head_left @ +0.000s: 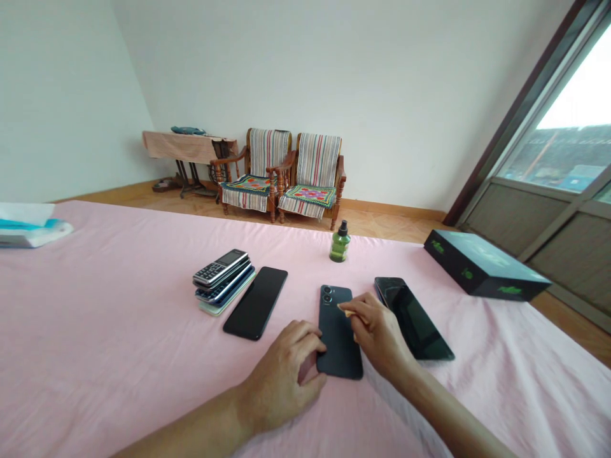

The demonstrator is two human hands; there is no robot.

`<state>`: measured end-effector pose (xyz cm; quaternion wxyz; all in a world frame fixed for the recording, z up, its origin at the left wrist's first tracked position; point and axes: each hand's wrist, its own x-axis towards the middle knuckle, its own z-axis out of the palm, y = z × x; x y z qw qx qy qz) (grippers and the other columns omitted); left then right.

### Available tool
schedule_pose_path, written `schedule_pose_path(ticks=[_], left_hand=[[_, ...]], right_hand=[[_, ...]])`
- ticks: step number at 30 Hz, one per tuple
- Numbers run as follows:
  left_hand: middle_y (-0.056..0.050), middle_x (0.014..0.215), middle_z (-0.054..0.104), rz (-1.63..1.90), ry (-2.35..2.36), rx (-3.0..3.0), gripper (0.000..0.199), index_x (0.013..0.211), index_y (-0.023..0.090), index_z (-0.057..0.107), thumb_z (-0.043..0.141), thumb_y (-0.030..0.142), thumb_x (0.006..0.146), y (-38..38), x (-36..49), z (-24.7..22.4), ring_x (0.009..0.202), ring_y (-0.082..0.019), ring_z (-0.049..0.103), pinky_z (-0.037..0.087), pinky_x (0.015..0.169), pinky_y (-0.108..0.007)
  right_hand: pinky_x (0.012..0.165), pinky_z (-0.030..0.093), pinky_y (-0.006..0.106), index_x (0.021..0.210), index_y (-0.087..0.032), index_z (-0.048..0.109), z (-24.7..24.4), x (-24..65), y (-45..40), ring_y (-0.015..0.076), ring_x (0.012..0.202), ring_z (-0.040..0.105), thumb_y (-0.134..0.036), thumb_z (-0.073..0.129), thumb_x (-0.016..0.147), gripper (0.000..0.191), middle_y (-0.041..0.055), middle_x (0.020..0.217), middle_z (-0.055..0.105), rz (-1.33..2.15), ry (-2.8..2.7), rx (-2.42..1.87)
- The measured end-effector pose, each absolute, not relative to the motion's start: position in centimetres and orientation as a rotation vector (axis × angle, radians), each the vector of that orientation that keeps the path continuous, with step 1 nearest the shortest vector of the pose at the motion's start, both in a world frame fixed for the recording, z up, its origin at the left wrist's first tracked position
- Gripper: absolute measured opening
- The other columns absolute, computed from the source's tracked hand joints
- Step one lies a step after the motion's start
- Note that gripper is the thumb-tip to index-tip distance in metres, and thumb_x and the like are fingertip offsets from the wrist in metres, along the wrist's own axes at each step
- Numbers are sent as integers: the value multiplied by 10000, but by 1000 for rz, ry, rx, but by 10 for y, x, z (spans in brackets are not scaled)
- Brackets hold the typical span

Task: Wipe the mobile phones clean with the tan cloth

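Note:
A dark smartphone (338, 343) lies back side up on the pink cloth, its camera lenses toward the far end. My left hand (281, 375) grips its left edge, with the thumb by the near corner. Fingers pinched, my right hand (382, 331) holds a small yellowish cloth (350, 313) against the upper right of the phone's back; most of the cloth is hidden in the fingers. A black phone (258, 302) rests screen up to the left. Right of my right hand lies another dark phone (415, 318), its screen up.
Farther left is a stack of phones with a keypad phone (222, 267) on top. A green spray bottle (340, 242) stands behind the phones. A black box (484, 264) sits at the right, a tissue pack (33, 232) at the far left. Two wooden chairs (315, 165) stand beyond the bed-like surface.

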<state>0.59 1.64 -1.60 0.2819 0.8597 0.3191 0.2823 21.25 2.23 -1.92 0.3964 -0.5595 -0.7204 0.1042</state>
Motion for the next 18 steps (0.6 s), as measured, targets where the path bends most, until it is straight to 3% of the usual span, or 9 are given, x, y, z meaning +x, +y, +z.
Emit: schedule_pose_path(ticks=[8, 14, 18], left_hand=[[-94, 1105, 589, 694, 892, 2334, 284, 986, 155, 658, 724, 47, 731, 18, 5, -17, 1083, -244, 545, 457, 973, -385], [-89, 1101, 586, 685, 892, 2346, 266, 972, 163, 646, 722, 58, 740, 18, 5, -18, 1078, -249, 541, 459, 967, -391], [-81, 1114, 581, 692, 885, 2345, 279, 986, 172, 641, 712, 53, 744, 18, 5, -18, 1081, -246, 537, 459, 964, -391]], right_hand=[[808, 465, 346, 896, -143, 738, -40, 211, 93, 223, 866, 559, 11, 443, 812, 343, 102, 871, 617, 145, -1850, -1477], [799, 465, 341, 802, -164, 702, -39, 213, 70, 224, 885, 514, 45, 403, 818, 366, 104, 926, 600, 191, -2002, -1409], [803, 474, 334, 853, -156, 667, -34, 210, 30, 217, 912, 510, 76, 385, 795, 370, 101, 959, 587, 228, -2034, -1382]])
